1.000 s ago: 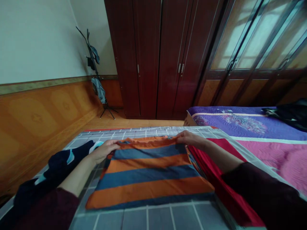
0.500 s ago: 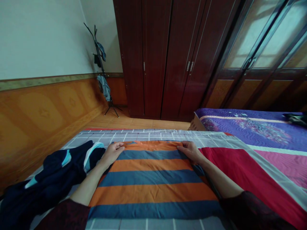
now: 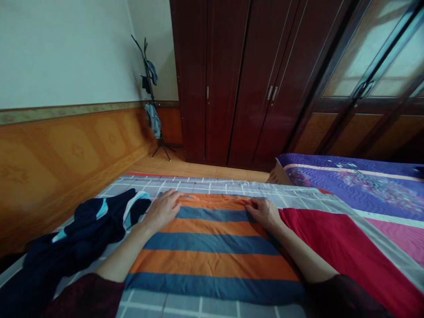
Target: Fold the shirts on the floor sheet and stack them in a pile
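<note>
Facing a dark red wardrobe (image 3: 228, 88) across the back here, and catching a cabinet (image 3: 367, 106) slanting off to its right. Running along a tan strip of floor (image 3: 195, 168) to a quilt (image 3: 357, 174), stretching away purple and pink on the right. Coming in close, looking down on a grey checked sheet (image 3: 185, 304), spreading out beneath all the clothes and hiding any support below. Glimpsing a coat stand (image 3: 153, 98) too, rising in the far left corner.

And dropping to the shirt (image 3: 215, 245), lying flat mid-sheet in orange and blue stripes! Running those stripes from side to side, looking wider across than deep, but foreshortening too much to be sure of the long axis. Spreading back from the fingertips towards the wearer, so sitting between both arms and on the near side of both hands.

Flanking it on the right, a red cloth (image 3: 331, 238); bunching up on the left, some navy clothes (image 3: 99, 234).

Down to the hands: reaching the far edge at opposite corners, neither standing nearer. Draping the left hand (image 3: 165, 207) over its corner, fingers close together, not revealing whether pinching or just pressing. Bringing thumb and fingers narrowly together on the right hand (image 3: 266, 214), nipping the fabric.
</note>
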### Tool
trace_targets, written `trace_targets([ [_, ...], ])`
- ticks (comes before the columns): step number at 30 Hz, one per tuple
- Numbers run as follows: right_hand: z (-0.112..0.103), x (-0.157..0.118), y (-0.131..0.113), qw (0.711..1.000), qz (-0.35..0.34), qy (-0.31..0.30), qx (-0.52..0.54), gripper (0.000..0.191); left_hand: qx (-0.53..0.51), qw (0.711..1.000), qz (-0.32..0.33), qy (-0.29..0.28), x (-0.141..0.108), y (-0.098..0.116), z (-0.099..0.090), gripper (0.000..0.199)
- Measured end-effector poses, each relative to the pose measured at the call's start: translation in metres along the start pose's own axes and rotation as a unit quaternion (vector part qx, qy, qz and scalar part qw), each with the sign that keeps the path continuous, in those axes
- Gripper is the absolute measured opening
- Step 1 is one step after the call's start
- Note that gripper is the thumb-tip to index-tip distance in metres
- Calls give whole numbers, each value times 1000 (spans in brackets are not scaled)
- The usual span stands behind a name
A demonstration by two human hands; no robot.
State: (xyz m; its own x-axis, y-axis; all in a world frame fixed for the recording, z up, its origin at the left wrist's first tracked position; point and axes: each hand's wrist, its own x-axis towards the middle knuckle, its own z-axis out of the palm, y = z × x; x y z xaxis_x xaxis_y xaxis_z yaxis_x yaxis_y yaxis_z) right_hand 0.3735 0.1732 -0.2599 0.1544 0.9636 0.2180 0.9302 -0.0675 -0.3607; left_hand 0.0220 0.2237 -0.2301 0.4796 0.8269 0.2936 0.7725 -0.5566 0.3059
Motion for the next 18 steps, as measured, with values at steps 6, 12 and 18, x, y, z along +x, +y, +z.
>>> trace_targets([
  [6, -4, -3, -6, 998, -28, 29, -38, 21, 21, 982, 127, -136, -12, 38, 5, 22],
  [12, 0, -4, -3, 994, -86, 36, -54, 17, 68, 992, 63, -85, -13, 38, 32, 46],
  [18, 8, 4, 3, 992, -110, 41, -48, 23, 55, 990, 19, -132, -18, 28, 49, 69],
])
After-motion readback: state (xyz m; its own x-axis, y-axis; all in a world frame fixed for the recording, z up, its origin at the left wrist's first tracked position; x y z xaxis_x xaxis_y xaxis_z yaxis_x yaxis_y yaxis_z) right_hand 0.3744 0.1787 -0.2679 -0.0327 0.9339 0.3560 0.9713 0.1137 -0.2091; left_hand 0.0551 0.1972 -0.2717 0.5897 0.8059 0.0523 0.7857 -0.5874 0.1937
